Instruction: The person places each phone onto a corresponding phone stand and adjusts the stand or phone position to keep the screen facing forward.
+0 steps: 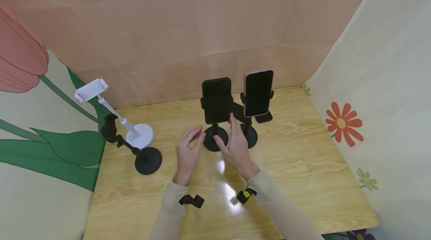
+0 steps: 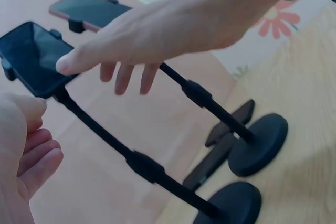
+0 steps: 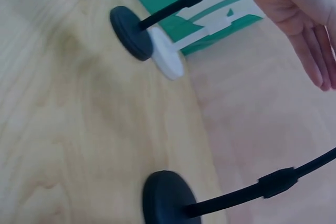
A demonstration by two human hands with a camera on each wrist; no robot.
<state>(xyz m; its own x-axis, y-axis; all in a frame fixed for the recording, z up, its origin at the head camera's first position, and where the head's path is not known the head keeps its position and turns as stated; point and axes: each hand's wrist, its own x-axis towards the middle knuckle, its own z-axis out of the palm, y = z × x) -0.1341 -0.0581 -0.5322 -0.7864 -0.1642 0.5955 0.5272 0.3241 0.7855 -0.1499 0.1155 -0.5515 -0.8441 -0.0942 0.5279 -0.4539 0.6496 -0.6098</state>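
Observation:
A black phone (image 1: 217,99) stands upright in the clamp of a black phone stand (image 1: 216,140). My left hand (image 1: 188,150) hovers left of it, fingers bent loosely with nothing in them. In the left wrist view, that hand's fingertips lie close beside the phone's (image 2: 34,59) lower corner; contact is unclear. On the other side my right hand (image 1: 236,148) has its fingers extended near the phone's lower right, its thumb overlapping the screen in the left wrist view. A pink-edged phone (image 1: 258,93) sits in a second black phone stand (image 1: 250,139), right of my right hand.
An unoccupied black phone stand (image 1: 148,160) and a white phone stand (image 1: 139,136) occupy the table's left side. Dark flat objects (image 1: 264,117) lie behind the two phone stands. A pink cloth (image 1: 151,45) hangs along the table's back edge, a flowered cloth (image 1: 387,101) on the right.

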